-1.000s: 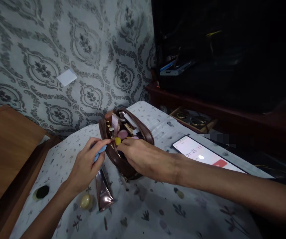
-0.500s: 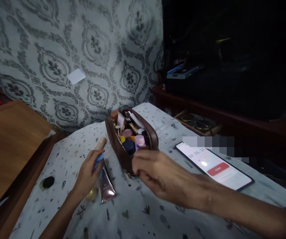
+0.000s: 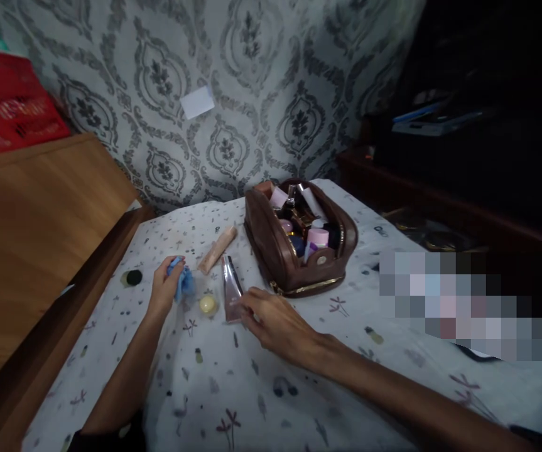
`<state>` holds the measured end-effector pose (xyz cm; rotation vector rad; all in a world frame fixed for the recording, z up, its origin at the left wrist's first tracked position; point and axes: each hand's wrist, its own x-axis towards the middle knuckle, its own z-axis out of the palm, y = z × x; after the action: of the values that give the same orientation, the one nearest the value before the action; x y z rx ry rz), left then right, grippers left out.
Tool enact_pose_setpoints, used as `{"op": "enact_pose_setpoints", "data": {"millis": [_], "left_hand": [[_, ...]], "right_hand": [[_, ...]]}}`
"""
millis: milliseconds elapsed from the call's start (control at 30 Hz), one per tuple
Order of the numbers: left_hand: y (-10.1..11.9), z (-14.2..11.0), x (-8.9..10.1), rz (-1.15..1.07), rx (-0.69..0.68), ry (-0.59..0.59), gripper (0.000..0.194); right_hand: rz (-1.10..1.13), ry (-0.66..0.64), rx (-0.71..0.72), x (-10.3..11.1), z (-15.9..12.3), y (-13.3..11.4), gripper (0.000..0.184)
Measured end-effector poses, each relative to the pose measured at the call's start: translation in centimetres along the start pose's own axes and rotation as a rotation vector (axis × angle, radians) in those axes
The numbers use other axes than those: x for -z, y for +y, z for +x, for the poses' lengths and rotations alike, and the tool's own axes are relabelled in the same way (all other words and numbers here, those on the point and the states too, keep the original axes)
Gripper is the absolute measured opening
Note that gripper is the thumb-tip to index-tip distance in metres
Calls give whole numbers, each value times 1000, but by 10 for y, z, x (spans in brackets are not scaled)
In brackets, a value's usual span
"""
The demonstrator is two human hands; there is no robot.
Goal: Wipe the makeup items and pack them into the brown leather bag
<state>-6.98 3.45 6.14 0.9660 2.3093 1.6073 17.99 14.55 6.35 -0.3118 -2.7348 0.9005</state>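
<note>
My left hand is closed around a crumpled light-blue cloth-like thing. My right hand has its thumb and fingers pinched at the lower right edge of a shiny mauve squeeze tube, which lies on the patterned cloth. Between the hands sits a small round pale-yellow container. A beige tube-shaped item lies slanted behind them. Past my right hand stands a brown zip bag, unzipped, packed with small cosmetics. A pink-capped container shows near its front.
A dark round item lies at the left of the cloth. Beyond that edge is a wooden board with a red package behind it. A wallpapered wall closes the back; dark furniture stands at right.
My right hand has gone from the bag's front end to the squeeze tube. My left hand has drawn away from the beige item, still holding the blue thing. The view has shifted left.
</note>
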Motion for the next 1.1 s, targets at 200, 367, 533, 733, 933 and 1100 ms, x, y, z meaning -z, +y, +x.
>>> {"op": "enact_pose_setpoints", "data": {"millis": [200, 367, 533, 733, 933, 1100], "left_hand": [[8, -39, 0, 150, -236, -441, 29], [5, -60, -16, 339, -400, -465, 21], [-8, -61, -25, 318, -398, -340, 23], [-5, -72, -31, 247, -350, -267, 28], [1, -73, -27, 260, -358, -213, 35], [4, -70, -23, 283, -363, -148, 40]], "right_hand": [[-105, 89, -25, -39, 28, -11, 12], [-177, 188, -14, -63, 37, -10, 29], [-204, 254, 28, -74, 36, -6, 33], [-231, 261, 51, -77, 35, -6, 40], [-153, 237, 70, -71, 30, -4, 40], [62, 266, -51, -66, 27, 0, 44]]}}
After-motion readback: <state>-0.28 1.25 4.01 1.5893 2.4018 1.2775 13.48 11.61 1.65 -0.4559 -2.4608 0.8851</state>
